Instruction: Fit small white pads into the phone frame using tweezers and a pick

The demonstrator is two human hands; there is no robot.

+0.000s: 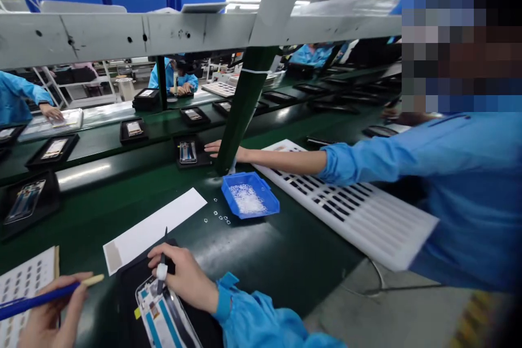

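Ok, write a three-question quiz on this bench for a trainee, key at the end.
1. What is the camera wearer's left hand holding?
2. True or false: the blue tray is nearer the wearer's right hand than their left.
3. Fill in: several small white pieces lie outside the tray, on the ____ worktop.

Key:
1. A blue pen-like tool with a pale tip.
2. True.
3. Green.

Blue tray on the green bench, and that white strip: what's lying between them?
Several tiny, pale, ring-like pieces lie loose on the green bench between the white strip and the blue tray, as the head view shows.
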